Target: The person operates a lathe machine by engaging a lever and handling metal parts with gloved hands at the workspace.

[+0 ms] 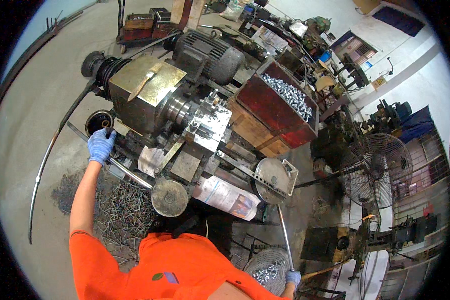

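My left hand (101,146), in a pale blue glove, is beside a black round can (93,120) at the left of a small lathe (144,95). Its fingers are curled around something dark that I cannot make out. A shiny metal lever (130,172) runs from near this wrist to a round disc (169,198) on the lathe's front. My right hand (293,278), also gloved, is closed around the lower end of a long steel handle (285,235), which rises to a round metal wheel (272,180). Below it, a round basket (252,260) holds small metal parts.
A red box (265,107) full of small metal parts stands on a wooden block right of the chuck. A brush (144,85) lies on the headstock. Metal scraps (127,210) heap on the floor at left. A caged fan (377,167) and other machines stand at right.
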A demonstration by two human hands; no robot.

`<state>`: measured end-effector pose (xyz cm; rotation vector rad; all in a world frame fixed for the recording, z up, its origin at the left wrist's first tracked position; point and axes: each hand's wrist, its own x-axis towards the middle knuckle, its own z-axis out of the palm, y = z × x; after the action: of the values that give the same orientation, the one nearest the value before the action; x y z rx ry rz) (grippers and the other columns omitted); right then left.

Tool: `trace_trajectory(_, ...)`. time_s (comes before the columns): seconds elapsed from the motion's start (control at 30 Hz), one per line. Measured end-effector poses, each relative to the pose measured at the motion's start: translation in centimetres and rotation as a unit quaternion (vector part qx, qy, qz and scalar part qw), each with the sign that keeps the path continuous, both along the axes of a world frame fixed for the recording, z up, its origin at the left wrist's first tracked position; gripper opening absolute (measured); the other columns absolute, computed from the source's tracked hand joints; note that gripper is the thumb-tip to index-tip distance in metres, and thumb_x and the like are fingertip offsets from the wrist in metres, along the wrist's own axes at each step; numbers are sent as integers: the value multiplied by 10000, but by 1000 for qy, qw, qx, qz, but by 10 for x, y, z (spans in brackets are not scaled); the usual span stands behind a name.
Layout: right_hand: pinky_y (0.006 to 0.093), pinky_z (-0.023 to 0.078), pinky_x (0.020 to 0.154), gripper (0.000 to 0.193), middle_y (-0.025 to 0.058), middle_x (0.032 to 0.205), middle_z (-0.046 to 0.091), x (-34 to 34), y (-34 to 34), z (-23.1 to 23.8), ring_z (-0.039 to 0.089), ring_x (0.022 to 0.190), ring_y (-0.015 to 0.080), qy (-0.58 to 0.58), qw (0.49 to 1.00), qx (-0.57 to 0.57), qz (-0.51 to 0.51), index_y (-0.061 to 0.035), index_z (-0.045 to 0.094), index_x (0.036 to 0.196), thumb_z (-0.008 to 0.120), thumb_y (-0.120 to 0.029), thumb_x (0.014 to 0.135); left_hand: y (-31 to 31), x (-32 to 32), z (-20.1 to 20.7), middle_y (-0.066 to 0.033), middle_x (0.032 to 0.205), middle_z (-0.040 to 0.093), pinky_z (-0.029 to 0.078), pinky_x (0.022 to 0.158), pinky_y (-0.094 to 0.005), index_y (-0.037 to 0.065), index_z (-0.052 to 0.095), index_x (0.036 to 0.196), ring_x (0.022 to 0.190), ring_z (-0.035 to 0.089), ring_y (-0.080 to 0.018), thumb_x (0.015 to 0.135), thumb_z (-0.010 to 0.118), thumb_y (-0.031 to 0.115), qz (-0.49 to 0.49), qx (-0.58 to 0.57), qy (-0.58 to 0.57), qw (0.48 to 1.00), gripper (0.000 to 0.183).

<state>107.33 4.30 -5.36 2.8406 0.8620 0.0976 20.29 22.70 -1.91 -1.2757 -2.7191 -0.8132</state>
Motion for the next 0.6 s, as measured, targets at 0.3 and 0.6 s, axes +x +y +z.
trace_trajectory(0.3,426,501,766,384,254,867,632,-13,-4,11,624,881,376,12,1000,-13,17,22,670,809,617,-337,685,-2,5,10,-142,827,655,488,702,-418,122,691,868,794,627,-321,793,599,368,-2,-9,4,1000,273)
trace_trajectory(0.6,429,495,786,378,268,902,620,-19,-4,10,612,912,380,8,1000,-5,-4,28,665,849,592,-309,693,-2,9,15,-141,824,655,489,702,-418,116,688,877,793,626,-323,796,601,367,7,-27,1,1000,277)
